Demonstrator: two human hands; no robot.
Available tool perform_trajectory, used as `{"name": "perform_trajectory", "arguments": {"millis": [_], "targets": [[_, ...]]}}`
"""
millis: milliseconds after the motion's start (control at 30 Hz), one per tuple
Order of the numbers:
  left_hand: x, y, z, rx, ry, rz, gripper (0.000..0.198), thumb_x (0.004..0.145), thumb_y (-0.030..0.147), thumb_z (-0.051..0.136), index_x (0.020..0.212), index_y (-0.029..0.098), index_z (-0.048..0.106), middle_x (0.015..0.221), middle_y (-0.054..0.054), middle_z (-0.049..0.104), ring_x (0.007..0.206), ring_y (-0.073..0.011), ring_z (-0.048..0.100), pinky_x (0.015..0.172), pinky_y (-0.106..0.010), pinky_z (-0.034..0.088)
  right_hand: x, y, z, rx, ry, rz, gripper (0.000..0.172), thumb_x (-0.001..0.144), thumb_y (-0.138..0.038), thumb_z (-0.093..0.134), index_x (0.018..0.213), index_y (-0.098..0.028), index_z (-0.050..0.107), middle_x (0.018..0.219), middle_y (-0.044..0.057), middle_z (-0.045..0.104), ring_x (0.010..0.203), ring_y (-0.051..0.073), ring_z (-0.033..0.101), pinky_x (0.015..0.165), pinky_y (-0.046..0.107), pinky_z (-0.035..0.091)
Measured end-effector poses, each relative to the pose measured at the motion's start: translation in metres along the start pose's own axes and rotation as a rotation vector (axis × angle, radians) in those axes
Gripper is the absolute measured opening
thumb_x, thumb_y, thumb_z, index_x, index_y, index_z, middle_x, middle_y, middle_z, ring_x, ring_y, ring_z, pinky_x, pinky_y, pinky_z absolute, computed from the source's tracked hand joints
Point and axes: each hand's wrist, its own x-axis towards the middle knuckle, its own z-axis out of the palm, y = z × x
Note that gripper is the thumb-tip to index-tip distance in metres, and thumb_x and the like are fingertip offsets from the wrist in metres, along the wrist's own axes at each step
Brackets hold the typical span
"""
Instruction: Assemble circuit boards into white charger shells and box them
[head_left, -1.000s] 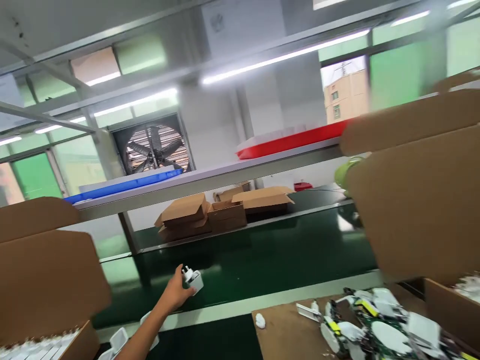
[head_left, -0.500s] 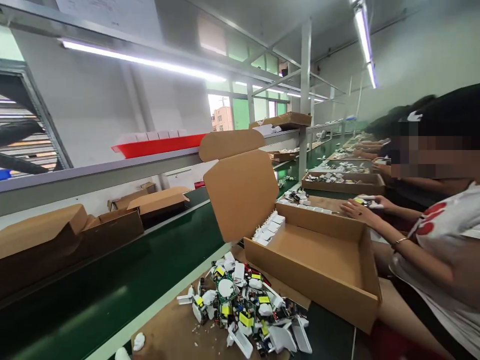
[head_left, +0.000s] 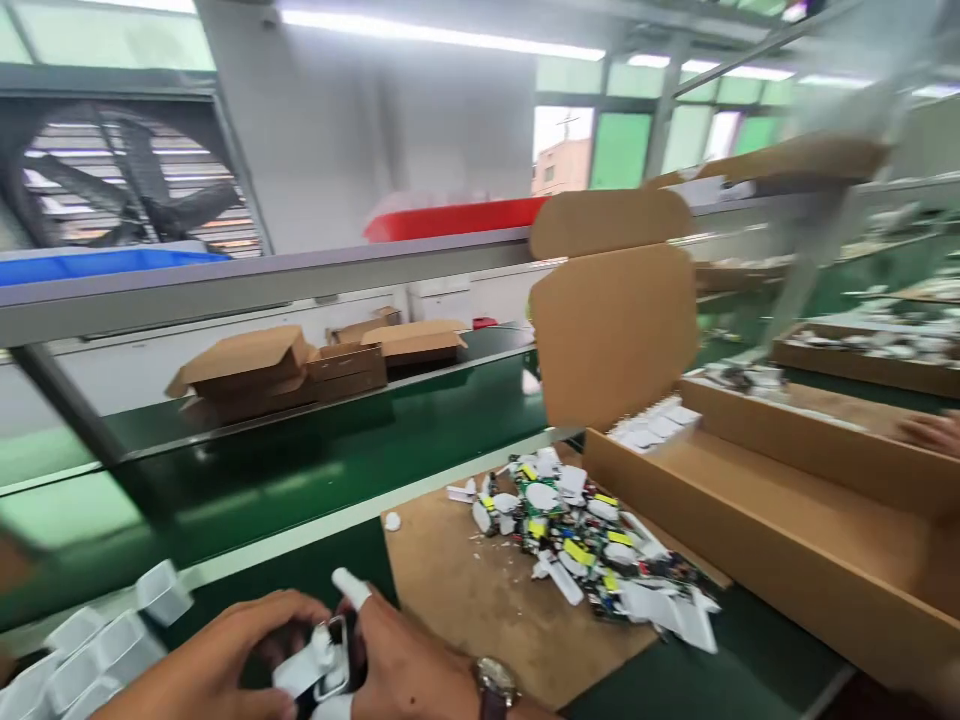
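At the bottom of the head view, my left hand (head_left: 214,655) and my right hand (head_left: 409,655) meet around small white plastic parts. Between the left fingers is a flat white plastic piece (head_left: 298,668). My right hand grips a white open-ended plastic housing (head_left: 339,660), partly hidden by the fingers. White covers are on some right fingertips, and a watch (head_left: 495,680) is on that wrist. Several white box-shaped housings (head_left: 124,640) stand beside my left hand. A pile of circuit boards with white parts (head_left: 577,540) lies to the right on a brown board (head_left: 450,590).
An open cardboard box (head_left: 720,520) with a row of white pieces (head_left: 656,425) stands at right, its lid upright. Behind runs a green conveyor belt (head_left: 420,415) with cardboard boxes (head_left: 255,370) beyond it. A shelf (head_left: 300,275) crosses above. A co-worker's hand (head_left: 934,432) shows at far right.
The view has swung left and down. Both my hands, the parts in them and the white housings at left have come into view. The co-worker at right is mostly out of frame.
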Motion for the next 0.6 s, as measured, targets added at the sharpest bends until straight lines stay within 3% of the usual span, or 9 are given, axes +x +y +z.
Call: {"name": "perform_trajectory", "arguments": {"millis": [67,167,300,600], "targets": [[-0.008,0.01,-0.002,-0.042,-0.089,0.067,0.067,0.056,0.024,0.097,0.117,0.041,0.075,0.1,0.006,0.074,0.091,-0.0239,0.068,0.084,-0.031,0.058,0.001,-0.002,0.006,-0.036,0.051,0.001,0.109,0.056,-0.037,0.095,0.151,-0.019,0.046,0.124,0.011,0.069,0.1,0.03,0.071,0.082,0.038,0.058],[-0.01,0.025,0.009,-0.073,-0.134,0.234,0.046,0.072,0.035,0.088,0.116,0.031,0.074,0.103,0.0,0.066,0.085,-0.0208,0.063,0.077,-0.03,0.053,-0.004,-0.002,0.009,-0.061,0.079,-0.03,0.107,0.067,-0.031,0.086,0.16,-0.017,0.035,0.136,0.016,0.062,0.113,0.034,0.068,0.096,0.044,0.055],[-0.006,0.032,0.027,-0.041,-0.022,0.246,0.035,0.077,0.035,0.085,0.109,0.026,0.073,0.103,-0.001,0.058,0.084,-0.0193,0.058,0.078,-0.03,0.049,-0.006,-0.002,0.01,-0.056,0.082,-0.023,0.11,0.069,-0.022,0.08,0.165,-0.018,0.027,0.142,0.015,0.059,0.122,0.033,0.065,0.103,0.042,0.052],[0.0,0.032,0.029,-0.104,-0.122,0.194,0.037,0.072,0.026,0.086,0.103,0.024,0.067,0.113,-0.001,0.055,0.084,-0.0169,0.061,0.075,-0.029,0.053,-0.006,0.002,0.009,-0.095,0.057,-0.032,0.103,0.073,-0.025,0.078,0.164,-0.015,0.029,0.138,0.018,0.062,0.121,0.035,0.065,0.103,0.043,0.052]]}}
